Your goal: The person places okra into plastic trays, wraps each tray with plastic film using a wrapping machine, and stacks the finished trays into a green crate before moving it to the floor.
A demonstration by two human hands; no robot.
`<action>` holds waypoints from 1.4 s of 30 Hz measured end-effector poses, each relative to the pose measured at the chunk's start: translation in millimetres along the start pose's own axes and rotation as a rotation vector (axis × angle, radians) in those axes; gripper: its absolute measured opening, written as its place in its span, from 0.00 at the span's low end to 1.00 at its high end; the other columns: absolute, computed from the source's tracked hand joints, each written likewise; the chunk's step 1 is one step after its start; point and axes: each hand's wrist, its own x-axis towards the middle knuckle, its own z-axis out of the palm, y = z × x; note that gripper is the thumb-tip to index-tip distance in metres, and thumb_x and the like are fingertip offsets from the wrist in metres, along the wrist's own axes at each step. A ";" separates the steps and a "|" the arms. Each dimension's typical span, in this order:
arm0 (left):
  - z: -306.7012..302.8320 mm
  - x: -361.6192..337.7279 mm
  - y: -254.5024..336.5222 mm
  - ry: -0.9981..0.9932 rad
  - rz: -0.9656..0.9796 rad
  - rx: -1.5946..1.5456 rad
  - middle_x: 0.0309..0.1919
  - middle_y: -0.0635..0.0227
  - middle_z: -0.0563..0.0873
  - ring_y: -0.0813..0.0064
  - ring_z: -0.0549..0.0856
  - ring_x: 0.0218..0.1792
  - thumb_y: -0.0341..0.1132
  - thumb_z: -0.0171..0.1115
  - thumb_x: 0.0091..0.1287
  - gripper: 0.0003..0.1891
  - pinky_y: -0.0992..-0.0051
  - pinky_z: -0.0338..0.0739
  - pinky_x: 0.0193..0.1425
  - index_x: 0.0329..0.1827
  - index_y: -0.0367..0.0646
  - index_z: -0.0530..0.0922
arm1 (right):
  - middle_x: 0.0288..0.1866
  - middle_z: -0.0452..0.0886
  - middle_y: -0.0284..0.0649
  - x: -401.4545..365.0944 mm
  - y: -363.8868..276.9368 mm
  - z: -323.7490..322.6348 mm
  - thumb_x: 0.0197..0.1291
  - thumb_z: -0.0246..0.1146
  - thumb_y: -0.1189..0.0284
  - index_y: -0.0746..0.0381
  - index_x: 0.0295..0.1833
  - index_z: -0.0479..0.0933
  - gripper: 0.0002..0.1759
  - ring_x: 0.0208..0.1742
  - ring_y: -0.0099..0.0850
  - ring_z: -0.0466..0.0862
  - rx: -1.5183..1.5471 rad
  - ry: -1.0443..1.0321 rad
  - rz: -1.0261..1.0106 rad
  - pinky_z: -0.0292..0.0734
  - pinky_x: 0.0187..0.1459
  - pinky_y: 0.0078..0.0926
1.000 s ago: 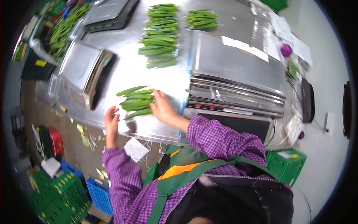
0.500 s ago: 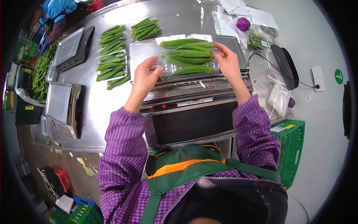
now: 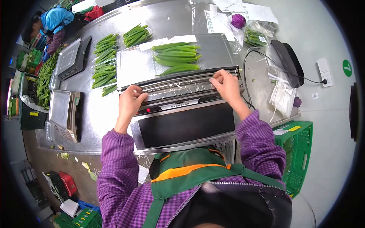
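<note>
My left hand (image 3: 130,102) is at the left end of the wrapping machine's front rollers, its thumb and fingers closed on the edge of the clear plastic film (image 3: 178,88). Toward the right end, my right hand (image 3: 227,88) pinches the same film between thumb and fingertips. Between both hands the film stretches, shiny and wrinkled. Behind it, a pack of okra (image 3: 176,57) lies on the flat plate of the wrapping machine (image 3: 215,51). My hands are apart from the okra.
More okra packs (image 3: 104,64) lie to the left, beside two weighing scales (image 3: 61,108). Loose green pods (image 3: 43,78) fill a crate at far left, near a person in blue (image 3: 57,19). A purple cabbage (image 3: 238,21), plastic bags (image 3: 282,93) and a black cable (image 3: 262,53) are right.
Both hands have moved from the sides of the okra pack toward me, down to the film at the rollers. The okra pack now lies on the plate, out of my hands.
</note>
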 end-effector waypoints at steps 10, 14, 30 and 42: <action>-40.5 -50.3 6.7 -0.649 -0.338 -1.443 0.23 0.80 0.72 0.83 0.69 0.23 0.35 0.62 0.62 0.14 0.79 0.66 0.32 0.49 0.39 0.77 | 0.16 0.58 0.24 -0.3 -40.4 -58.9 0.61 0.52 0.75 0.69 0.44 0.74 0.10 0.21 0.18 0.61 1.437 -0.445 0.336 0.60 0.29 0.18; -82.6 10.0 50.5 -0.593 0.218 -1.593 0.20 0.79 0.65 0.82 0.65 0.21 0.39 0.55 0.68 0.11 0.80 0.62 0.28 0.37 0.40 0.76 | 0.18 0.66 0.27 59.0 -84.4 -78.3 0.63 0.51 0.74 0.71 0.51 0.72 0.15 0.23 0.21 0.62 1.550 -0.306 -0.204 0.63 0.33 0.20; 8.1 100.8 53.4 -0.335 -0.083 -0.998 0.44 0.59 0.79 0.71 0.82 0.40 0.46 0.44 0.73 0.21 0.75 0.78 0.48 0.54 0.35 0.69 | 0.35 0.79 0.38 125.7 -19.9 14.4 0.69 0.47 0.55 0.68 0.54 0.69 0.25 0.28 0.29 0.81 0.531 -0.570 0.216 0.74 0.27 0.21; 31.6 -56.6 10.5 -0.839 -0.508 -1.144 0.48 0.55 0.79 0.61 0.83 0.45 0.52 0.42 0.72 0.28 0.63 0.83 0.46 0.58 0.32 0.66 | 0.46 0.77 0.43 -46.0 -21.9 -28.6 0.71 0.43 0.59 0.69 0.55 0.66 0.22 0.31 0.29 0.83 0.694 -0.956 0.651 0.77 0.23 0.20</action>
